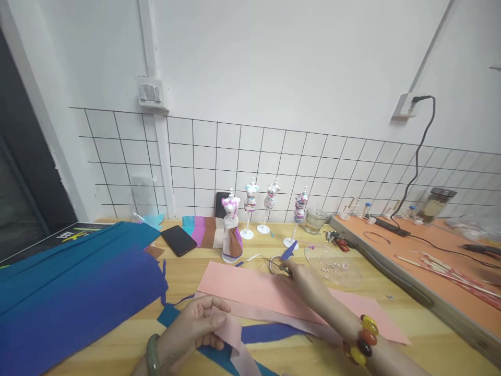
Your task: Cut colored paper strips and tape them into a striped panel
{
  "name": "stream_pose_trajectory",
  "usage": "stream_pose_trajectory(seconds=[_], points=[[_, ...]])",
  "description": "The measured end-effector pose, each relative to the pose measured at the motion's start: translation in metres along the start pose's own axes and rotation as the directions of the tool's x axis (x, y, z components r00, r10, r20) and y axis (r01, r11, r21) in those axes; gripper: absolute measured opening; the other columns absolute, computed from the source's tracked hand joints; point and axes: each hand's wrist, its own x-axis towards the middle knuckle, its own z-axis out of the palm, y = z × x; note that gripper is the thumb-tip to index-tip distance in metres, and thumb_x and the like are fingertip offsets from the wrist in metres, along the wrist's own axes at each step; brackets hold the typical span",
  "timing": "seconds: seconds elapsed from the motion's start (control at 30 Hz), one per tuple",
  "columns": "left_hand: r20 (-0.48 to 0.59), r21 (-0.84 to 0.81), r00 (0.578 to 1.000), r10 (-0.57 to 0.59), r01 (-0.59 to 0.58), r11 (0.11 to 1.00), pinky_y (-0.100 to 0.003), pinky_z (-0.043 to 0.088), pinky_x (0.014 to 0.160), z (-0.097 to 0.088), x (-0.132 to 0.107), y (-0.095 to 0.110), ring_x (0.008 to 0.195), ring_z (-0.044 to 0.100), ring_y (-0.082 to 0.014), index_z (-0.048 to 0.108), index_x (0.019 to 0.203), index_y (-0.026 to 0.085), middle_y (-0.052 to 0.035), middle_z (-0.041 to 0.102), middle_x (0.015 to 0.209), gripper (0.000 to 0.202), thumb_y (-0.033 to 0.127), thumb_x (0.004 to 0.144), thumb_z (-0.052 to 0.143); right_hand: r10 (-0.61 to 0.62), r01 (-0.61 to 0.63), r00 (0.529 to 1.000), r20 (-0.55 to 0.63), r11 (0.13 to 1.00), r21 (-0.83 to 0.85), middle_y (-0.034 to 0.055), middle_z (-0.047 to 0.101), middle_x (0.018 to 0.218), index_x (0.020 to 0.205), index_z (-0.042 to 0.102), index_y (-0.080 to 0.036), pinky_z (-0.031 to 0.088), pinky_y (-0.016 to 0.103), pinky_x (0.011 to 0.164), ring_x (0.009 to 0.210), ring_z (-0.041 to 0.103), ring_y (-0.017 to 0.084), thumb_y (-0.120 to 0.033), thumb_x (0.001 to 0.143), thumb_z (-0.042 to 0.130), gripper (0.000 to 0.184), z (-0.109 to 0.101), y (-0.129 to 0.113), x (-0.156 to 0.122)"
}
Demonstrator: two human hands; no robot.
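Pink fabric (230,330) is hanging from the pinching left hand (199,322), lower centre, as the right hand (304,281), grip unclear, is touching scissors (279,266), seemingly needing firm hold.

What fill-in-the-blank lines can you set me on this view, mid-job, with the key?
The left hand holds a fabric strip coloured ____.
The beaded bracelet is on the person's ____ wrist.
Exactly ____ small dress forms stand on the table.

Missing words: pink; right; four.
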Motion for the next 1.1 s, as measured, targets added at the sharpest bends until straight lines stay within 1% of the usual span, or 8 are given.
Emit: stream_pose_trajectory(seconds=[0.2,0.37,0.53,0.67,0.77,0.87,0.97,1.1], points=[[-0.024,-0.098,0.999,0.045,-0.047,0.994,-0.021,0.05,0.05,0.0,-0.001,0.006,0.051,0.055,-0.0081,0.06,0.073,0.014,0.0024,0.06,0.058,0.035,0.038,0.059,0.083,-0.133,0.124,0.988,0.079,0.986,0.111,0.0017,0.068,0.074,0.081,0.057,-0.021,0.035,0.022,0.054,0.066,0.061,0.016,-0.038,0.09,0.044,0.024,0.002,-0.011,-0.027],[-0.053,-0.23,0.992,0.11,-0.12,0.966,-0.02,0.05,0.047,-0.002,-0.003,0.008,0.048,0.052,-0.007,0.062,0.071,0.015,0.004,0.057,0.055,0.029,0.033,0.061,0.083,-0.097,0.092,0.994,0.054,0.992,0.087,0.0085,0.069,0.077,0.085,0.058,-0.019,0.039,0.029,0.058,0.068,0.064,0.023,-0.041,0.092,0.04,0.029,0.01,0.006,-0.036],[-0.078,-0.29,0.986,0.146,-0.163,0.943,-0.018,0.047,0.043,-0.003,-0.004,0.01,0.048,0.052,-0.0069,0.063,0.071,0.016,0.0044,0.057,0.056,0.027,0.031,0.06,0.083,-0.147,0.146,0.989,0.011,0.986,0.084,0.0154,0.064,0.097,0.094,0.065,-0.016,0.04,0.041,0.084,0.096,0.059,0.031,-0.032,0.087,0.051,0.023,0.02,0.014,-0.034],[-0.083,-0.284,0.986,0.145,-0.163,0.945,-0.018,0.048,0.044,-0.002,-0.004,0.011,0.048,0.052,-0.0071,0.064,0.073,0.015,0.0039,0.057,0.055,0.028,0.031,0.06,0.083,-0.221,0.212,0.975,0.01,0.945,0.249,0.0119,0.056,0.121,0.115,0.06,-0.021,0.037,0.037,0.097,0.113,0.05,0.025,-0.042,0.09,0.045,0.036,0.02,-0.016,-0.046],[-0.089,-0.275,0.986,0.144,-0.163,0.948,-0.018,0.048,0.044,-0.002,-0.004,0.011,0.048,0.052,-0.0069,0.064,0.076,0.015,0.0037,0.058,0.055,0.03,0.031,0.06,0.084,-0.194,-0.022,0.961,0.196,0.654,0.756,0.0132,0.054,0.126,0.128,0.048,-0.016,0.042,0.033,0.092,0.112,0.052,0.023,-0.048,0.082,0.058,0.057,0.023,-0.054,-0.06],[-0.105,-0.264,0.984,0.146,-0.169,0.95,-0.02,0.049,0.045,-0.003,-0.005,0.012,0.049,0.053,-0.0072,0.063,0.081,0.016,0.0036,0.059,0.057,0.033,0.032,0.06,0.083,-0.409,-0.181,0.854,0.322,0.346,0.92,0.0041,0.063,0.101,0.117,0.056,-0.017,0.045,0.023,0.074,0.088,0.059,0.016,-0.04,0.068,0.075,0.057,0.026,-0.085,-0.072],[-0.166,-0.249,0.972,0.164,-0.203,0.947,-0.022,0.051,0.048,-0.007,-0.005,0.013,0.051,0.055,-0.0092,0.062,0.089,0.016,0.0029,0.06,0.059,0.04,0.032,0.059,0.083,-0.51,-0.321,0.744,0.433,0.296,0.9,-0.0059,0.052,0.067,0.091,0.064,-0.016,0.03,0.013,0.049,0.055,0.043,0.004,-0.031,0.069,0.075,0.029,0.024,-0.094,-0.081],[-0.262,-0.255,0.944,0.2,-0.268,0.929,-0.02,0.051,0.05,-0.012,-0.004,0.015,0.058,0.058,-0.0097,0.062,0.094,0.015,0.0006,0.064,0.07,0.037,0.028,0.064,0.08,-0.481,-0.4,0.72,0.5,0.301,0.866,-0.0078,0.04,0.054,0.067,0.057,-0.014,0.019,0.014,0.039,0.044,0.03,0.001,-0.028,0.069,0.074,0.022,0.011,-0.074,-0.092]])
